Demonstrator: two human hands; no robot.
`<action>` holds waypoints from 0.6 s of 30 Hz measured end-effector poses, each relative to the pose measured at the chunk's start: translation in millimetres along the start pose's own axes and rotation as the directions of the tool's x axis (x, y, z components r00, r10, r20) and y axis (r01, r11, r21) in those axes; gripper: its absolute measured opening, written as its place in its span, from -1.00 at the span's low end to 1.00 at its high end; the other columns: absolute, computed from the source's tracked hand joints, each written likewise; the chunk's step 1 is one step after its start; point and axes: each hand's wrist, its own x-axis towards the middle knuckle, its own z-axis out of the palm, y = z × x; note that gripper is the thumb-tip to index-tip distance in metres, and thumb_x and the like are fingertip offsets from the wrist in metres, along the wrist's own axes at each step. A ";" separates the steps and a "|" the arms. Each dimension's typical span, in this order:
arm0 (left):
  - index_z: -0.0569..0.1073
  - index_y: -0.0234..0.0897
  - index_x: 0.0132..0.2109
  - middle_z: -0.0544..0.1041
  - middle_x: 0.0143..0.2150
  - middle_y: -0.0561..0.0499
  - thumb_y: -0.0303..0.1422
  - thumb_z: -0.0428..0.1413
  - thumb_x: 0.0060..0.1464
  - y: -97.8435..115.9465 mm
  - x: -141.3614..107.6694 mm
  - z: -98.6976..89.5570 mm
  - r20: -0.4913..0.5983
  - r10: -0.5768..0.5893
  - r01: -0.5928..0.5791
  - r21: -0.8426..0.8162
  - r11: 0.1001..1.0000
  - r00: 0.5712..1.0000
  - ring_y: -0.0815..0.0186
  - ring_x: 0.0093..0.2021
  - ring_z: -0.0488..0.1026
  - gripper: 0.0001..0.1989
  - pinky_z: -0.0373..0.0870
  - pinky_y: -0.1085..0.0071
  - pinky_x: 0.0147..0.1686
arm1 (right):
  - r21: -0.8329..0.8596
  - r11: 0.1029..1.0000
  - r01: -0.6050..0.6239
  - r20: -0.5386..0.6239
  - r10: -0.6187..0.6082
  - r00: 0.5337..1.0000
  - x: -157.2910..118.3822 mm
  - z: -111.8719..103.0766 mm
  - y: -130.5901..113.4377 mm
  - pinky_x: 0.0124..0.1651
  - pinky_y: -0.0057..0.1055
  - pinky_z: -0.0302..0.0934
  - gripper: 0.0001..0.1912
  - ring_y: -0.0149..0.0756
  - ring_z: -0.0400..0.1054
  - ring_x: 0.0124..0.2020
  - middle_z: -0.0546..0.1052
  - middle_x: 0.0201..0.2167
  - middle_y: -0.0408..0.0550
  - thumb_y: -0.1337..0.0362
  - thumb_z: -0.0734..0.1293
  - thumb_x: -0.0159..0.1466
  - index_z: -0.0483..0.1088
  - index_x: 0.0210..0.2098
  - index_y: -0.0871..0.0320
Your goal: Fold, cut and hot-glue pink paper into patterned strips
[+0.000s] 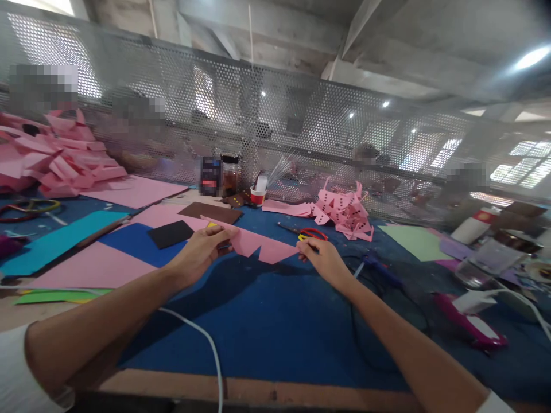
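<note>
A pink paper strip (pixel 278 250) with notches in its lower edge is stretched between my two hands above the blue table top (pixel 258 327). My left hand (pixel 204 249) pinches the strip's left part, fingers closed on it. At the other end my right hand (pixel 321 258) pinches the right tip between thumb and fingers. Just behind my right hand lie scissors (pixel 316 233) with red and yellow handles. Further back is a pile of pink paper pieces with black dots (pixel 344 209), beside flat pink strips (pixel 288 207).
Coloured sheets, blue (pixel 138 242), black (pixel 171 234) and turquoise (pixel 64 241), lie at the left near a large pink paper heap (pixel 60 155). A white cable (pixel 202 330) crosses the front. A glue gun (pixel 383 269) and magenta tool (pixel 471 324) are at right. Perforated metal screen (pixel 279 126) stands behind.
</note>
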 end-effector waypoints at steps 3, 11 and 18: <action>0.60 -0.30 -0.26 0.60 -0.26 -0.03 -0.19 0.38 -0.06 -0.2 1.9 -1.6 -0.007 -0.004 0.004 -0.009 1.000 1.000 0.33 -0.26 0.48 -0.71 0.47 0.42 -0.20 | 0.060 0.998 -0.030 -0.005 0.030 1.000 1.9 -1.0 1.9 -0.26 -0.41 0.29 -0.63 -0.30 0.47 -0.41 0.56 -0.46 -0.10 0.01 0.25 0.37 0.46 -0.37 0.15; 0.58 -0.31 -0.27 0.61 -0.27 -0.03 -0.20 0.36 -0.03 2.2 0.9 -1.7 -0.010 0.025 -0.025 -0.020 0.999 1.000 0.32 -0.27 0.51 -0.73 0.46 0.41 -0.23 | 0.180 0.982 -0.060 0.003 0.060 0.998 2.1 2.8 -2.9 -0.24 -0.41 0.32 -0.62 -0.33 0.45 -0.41 0.56 -0.46 -0.11 -0.05 0.30 0.31 0.45 -0.35 0.15; 0.60 -0.27 -0.28 0.60 -0.31 0.04 -0.22 0.37 -0.03 0.3 3.1 -3.0 -0.008 0.011 -0.011 -0.041 0.999 1.000 0.37 -0.30 0.50 -0.76 0.44 0.48 -0.25 | 0.216 0.975 -0.051 0.028 0.046 0.999 4.0 2.8 -0.6 -0.22 -0.41 0.31 -0.61 -0.36 0.41 -0.41 0.52 -0.46 -0.14 -0.08 0.37 0.23 0.46 -0.35 0.16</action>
